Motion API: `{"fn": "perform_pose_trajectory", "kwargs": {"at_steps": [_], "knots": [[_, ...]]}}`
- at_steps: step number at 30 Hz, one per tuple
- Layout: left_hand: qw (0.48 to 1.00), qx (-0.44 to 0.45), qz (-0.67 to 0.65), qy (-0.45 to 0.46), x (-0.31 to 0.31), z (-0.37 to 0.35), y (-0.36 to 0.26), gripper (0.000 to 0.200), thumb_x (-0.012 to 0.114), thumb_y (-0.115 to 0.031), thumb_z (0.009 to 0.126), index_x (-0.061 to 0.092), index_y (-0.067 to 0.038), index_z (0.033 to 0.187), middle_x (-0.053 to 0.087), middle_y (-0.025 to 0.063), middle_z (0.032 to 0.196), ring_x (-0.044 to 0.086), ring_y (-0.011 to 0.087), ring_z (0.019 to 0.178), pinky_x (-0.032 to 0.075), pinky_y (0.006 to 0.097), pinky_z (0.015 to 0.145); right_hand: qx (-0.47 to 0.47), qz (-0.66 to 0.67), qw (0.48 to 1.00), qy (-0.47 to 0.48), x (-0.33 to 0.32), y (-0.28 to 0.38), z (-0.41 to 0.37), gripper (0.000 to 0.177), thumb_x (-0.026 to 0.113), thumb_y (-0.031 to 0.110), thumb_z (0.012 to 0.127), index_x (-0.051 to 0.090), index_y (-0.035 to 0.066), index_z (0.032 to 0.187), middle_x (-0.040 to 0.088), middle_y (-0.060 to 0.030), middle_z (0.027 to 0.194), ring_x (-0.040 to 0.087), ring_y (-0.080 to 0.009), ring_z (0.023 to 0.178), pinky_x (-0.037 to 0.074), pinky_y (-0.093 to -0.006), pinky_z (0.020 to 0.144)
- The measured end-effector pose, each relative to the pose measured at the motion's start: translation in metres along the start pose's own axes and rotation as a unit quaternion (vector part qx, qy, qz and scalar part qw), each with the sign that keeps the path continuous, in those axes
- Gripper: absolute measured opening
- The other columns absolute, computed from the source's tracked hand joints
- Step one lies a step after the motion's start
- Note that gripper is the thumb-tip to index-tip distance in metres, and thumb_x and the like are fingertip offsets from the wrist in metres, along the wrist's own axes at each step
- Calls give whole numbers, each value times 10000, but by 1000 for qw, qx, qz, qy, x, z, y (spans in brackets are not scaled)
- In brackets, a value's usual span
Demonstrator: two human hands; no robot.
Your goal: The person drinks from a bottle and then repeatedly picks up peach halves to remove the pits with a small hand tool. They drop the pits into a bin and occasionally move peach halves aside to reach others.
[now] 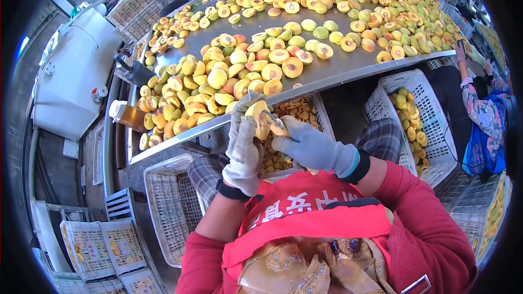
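Observation:
My left hand (pixel 243 149), in a whitish knit glove, is closed round a yellow peach half (pixel 258 118) above the table's near edge. My right hand (pixel 316 144), in a grey-blue glove, grips a pitting tool (pixel 278 126) with a curved metal tip. That tip meets the cut side of the peach half; the fingers hide much of the handle. Just beyond my hands, many halved peaches (pixel 218 79) are heaped on the metal table (pixel 348 62). Below my hands, a crate (pixel 325 120) holds small orange-brown pieces, partly hidden by my gloves.
White plastic crates stand left (pixel 169 201) and right (pixel 438 125) of my knees; the right one contains peach halves. A white-lidded jar (pixel 131 117) and a dark container (pixel 137 72) sit at the table's left end. Another person (pixel 487 120) works at the right.

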State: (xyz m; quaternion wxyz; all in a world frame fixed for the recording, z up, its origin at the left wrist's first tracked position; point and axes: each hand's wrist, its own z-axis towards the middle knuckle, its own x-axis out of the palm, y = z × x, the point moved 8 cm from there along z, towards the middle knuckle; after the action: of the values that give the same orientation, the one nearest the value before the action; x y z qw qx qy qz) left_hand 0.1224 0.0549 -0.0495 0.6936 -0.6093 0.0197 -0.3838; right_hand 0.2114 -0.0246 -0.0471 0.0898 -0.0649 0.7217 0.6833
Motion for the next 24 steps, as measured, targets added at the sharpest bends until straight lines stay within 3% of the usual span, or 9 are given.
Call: {"fn": "perform_pose_trajectory", "kwargs": {"at_steps": [1, 4, 7, 11, 14, 15, 19, 22, 24], "knots": [[998, -46, -44, 22, 2, 1, 2, 501, 558, -386, 857, 472, -58, 1225, 517, 137, 1217, 534, 274, 1076, 401, 403, 969, -54, -44, 997, -28, -2, -1, 1, 346, 574, 200, 856, 454, -1, 1111, 596, -158, 803, 619, -269, 671, 490, -382, 623], [990, -103, -92, 40, 5, 4, 3, 425, 569, -303, 858, 502, -38, 1183, 552, 139, 1160, 566, 261, 1007, 457, 387, 895, -99, -206, 971, -71, 1, 0, -2, 370, 576, 200, 853, 443, -16, 1122, 598, -233, 853, 617, -382, 748, 485, -431, 658], [991, -95, -91, -30, 8, 3, -4, 299, 550, -204, 903, 535, -10, 1131, 602, 108, 1071, 596, 214, 916, 486, 339, 825, -134, -207, 965, -92, 3, 19, -8, 309, 538, 222, 856, 450, -33, 1006, 591, -280, 825, 584, -439, 798, 465, -488, 680], [996, 6, -35, -86, 15, -1, -17, 279, 541, -200, 919, 538, -6, 1119, 600, 100, 1048, 596, 185, 895, 509, 308, 762, -137, -161, 973, -97, 9, 20, -5, 321, 544, 233, 851, 458, -38, 1000, 589, -268, 784, 589, -431, 752, 470, -474, 651], [994, 3, -35, -107, 10, -1, -15, 268, 538, -198, 920, 549, 0, 1100, 610, 94, 980, 604, 190, 860, 517, 307, 734, -161, -197, 964, -80, 14, 18, -1, 305, 531, 232, 855, 473, -42, 976, 590, -255, 732, 596, -415, 696, 473, -463, 610], [998, -1, -53, -41, 24, 3, -24, 259, 541, -204, 916, 566, 3, 1071, 625, 102, 953, 614, 190, 827, 520, 313, 725, -162, -243, 954, -68, 13, 24, -4, 300, 525, 232, 858, 479, -44, 967, 591, -250, 713, 598, -409, 675, 473, -461, 594], [985, -160, -65, -23, 16, 3, -5, 257, 551, -203, 894, 590, 5, 1039, 640, 114, 947, 621, 181, 813, 514, 307, 737, -76, -347, 935, 3, 14, 22, -3, 287, 508, 231, 864, 493, -46, 936, 591, -232, 652, 608, -386, 623, 473, -455, 553], [981, -195, -9, 15, 13, 7, -4, 250, 591, -221, 853, 593, -8, 984, 624, 138, 948, 611, 225, 835, 507, 354, 764, -114, -257, 960, 2, 12, 22, -4, 306, 514, 242, 861, 494, -54, 936, 595, -226, 641, 618, -378, 629, 481, -453, 561], [967, -246, 32, 57, 16, 8, -5, 219, 609, -156, 833, 635, 12, 971, 661, 101, 896, 622, 154, 778, 506, 266, 704, -102, -287, 952, 33, 15, 18, -4, 320, 521, 254, 859, 495, -53, 947, 599, -228, 649, 623, -373, 640, 484, -453, 568]]}}
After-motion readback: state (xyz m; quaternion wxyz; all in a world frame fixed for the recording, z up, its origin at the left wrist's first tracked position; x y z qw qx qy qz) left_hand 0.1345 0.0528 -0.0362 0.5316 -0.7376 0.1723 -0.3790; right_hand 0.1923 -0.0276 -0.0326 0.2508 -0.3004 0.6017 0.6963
